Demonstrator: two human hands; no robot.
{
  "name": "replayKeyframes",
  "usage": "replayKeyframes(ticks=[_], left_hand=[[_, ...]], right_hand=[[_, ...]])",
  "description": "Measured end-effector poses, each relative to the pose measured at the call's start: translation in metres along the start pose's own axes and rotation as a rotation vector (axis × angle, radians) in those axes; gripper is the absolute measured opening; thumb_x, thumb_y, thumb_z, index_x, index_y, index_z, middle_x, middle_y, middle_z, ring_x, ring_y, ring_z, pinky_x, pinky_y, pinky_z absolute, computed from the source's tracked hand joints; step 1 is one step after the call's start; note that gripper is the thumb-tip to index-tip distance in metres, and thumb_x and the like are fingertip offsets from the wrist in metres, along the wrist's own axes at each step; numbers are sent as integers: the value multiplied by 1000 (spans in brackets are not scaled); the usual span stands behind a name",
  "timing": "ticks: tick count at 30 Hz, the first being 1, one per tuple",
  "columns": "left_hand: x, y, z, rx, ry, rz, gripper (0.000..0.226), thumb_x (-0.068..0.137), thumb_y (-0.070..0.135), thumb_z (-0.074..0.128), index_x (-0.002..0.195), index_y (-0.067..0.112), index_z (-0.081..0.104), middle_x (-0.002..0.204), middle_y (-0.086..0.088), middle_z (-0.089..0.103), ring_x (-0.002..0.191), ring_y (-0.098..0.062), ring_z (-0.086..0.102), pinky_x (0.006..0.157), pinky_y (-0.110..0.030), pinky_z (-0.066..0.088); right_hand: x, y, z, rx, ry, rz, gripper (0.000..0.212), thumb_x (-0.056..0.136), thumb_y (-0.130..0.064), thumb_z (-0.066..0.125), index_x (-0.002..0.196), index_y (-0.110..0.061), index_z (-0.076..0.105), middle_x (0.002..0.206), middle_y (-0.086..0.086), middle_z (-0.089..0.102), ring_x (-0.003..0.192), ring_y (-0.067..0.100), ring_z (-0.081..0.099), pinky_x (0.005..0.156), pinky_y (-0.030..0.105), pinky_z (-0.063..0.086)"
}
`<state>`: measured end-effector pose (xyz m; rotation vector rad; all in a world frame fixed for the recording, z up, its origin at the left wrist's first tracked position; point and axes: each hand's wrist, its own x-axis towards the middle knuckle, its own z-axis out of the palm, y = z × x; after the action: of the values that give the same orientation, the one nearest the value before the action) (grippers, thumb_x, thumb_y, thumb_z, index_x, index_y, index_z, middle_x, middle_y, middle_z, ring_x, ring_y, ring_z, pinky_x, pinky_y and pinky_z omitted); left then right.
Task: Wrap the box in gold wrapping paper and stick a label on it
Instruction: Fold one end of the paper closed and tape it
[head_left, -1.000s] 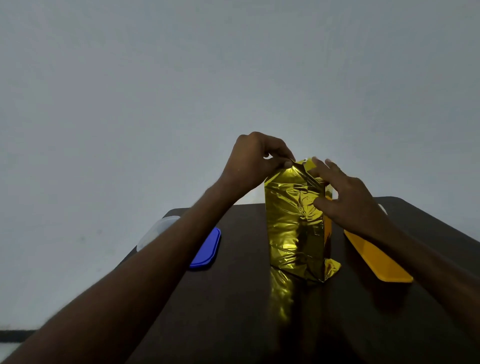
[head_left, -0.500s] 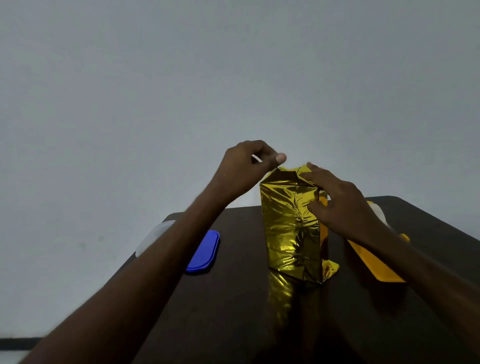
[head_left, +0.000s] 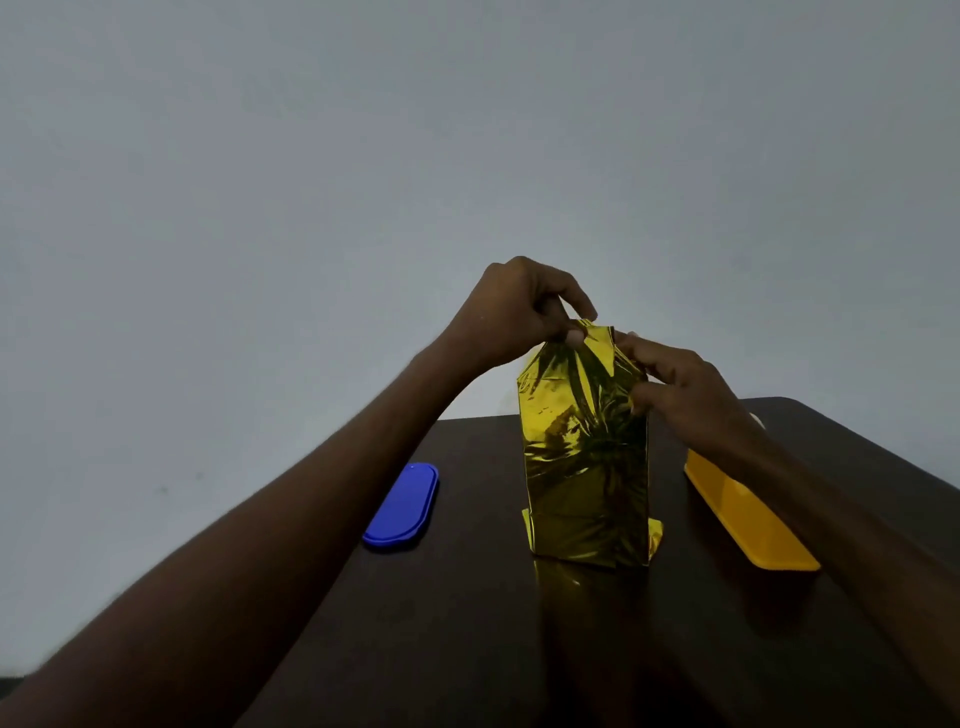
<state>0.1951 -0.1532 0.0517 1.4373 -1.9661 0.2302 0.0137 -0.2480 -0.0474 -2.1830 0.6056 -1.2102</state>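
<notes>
The upright gold-wrapped box (head_left: 587, 457) is shown on the dark table (head_left: 467, 623). Its top paper flap is pinched by the left hand (head_left: 519, 312) and the right hand (head_left: 685, 395).

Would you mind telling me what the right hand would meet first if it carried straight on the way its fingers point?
The right hand points left and up at the top of the gold-wrapped box, which its fingertips already touch. Going on, it would probably press into that folded paper, then meet the left hand pinching the same peak; depth is unclear.
</notes>
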Motion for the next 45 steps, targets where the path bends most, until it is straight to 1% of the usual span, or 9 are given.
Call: replayKeyframes(ticks=[5,7,12,15,18,22,35,39,45], left_hand=[[-1,1,-2,-53,-9,-5,20,81,15,78,101,18,73,74,4,74,74,0,70,78,-19,53],[-2,3,-2,-76,-1,-12,17,82,12,76,98,16,72,75,3,75,72,-2,70,73,-18,52],[-2,5,-3,-70,6,-25,15,82,11,76,96,16,71,74,3,74,68,2,67,66,-11,47],[-2,6,-4,-83,-3,-23,15,83,7,74,94,16,71,73,3,74,68,0,68,66,-13,48],[-2,6,-5,-95,-17,-12,16,81,5,73,93,17,71,75,3,74,70,-5,70,70,-20,53],[-1,7,-6,-84,-2,13,15,80,7,75,92,17,72,80,5,74,76,-3,70,72,-15,52],[9,18,-9,-4,-75,123,17,82,9,76,96,18,77,84,10,73,79,9,67,73,-10,52],[9,20,-8,27,-83,159,15,81,5,74,89,17,78,80,10,73,75,6,67,70,-9,50],[12,14,-6,90,-96,156,13,80,16,77,93,20,79,86,6,75,78,1,66,68,-4,45]], right_hand=[[1,2,0,47,2,-23,56,72,-44,54,119,-18,68,130,-1,64,126,21,54,103,48,46],[-2,-1,0,0,35,-68,55,77,-49,60,122,-18,67,127,-1,66,124,19,56,105,45,45],[-9,-17,5,-116,237,-176,27,84,-33,74,106,-16,73,102,-11,69,101,4,62,84,10,41],[-9,-21,8,-83,307,-153,9,85,-26,74,88,-18,75,84,-12,71,85,5,66,78,24,51],[-6,-19,11,19,319,-85,6,85,-23,74,81,-19,75,75,-7,71,76,14,69,73,39,56],[-2,-15,13,98,320,-58,5,84,-23,75,81,-19,75,77,-3,73,79,18,70,79,46,56],[-2,-13,10,127,296,-85,3,83,-23,76,85,-20,76,82,-2,74,85,16,70,81,48,56],[-2,-13,8,117,281,-82,3,84,-23,76,85,-21,76,83,-3,74,87,15,70,82,47,56],[-1,-12,7,131,280,-89,6,84,-22,76,87,-17,77,83,0,74,84,17,71,78,46,58]])
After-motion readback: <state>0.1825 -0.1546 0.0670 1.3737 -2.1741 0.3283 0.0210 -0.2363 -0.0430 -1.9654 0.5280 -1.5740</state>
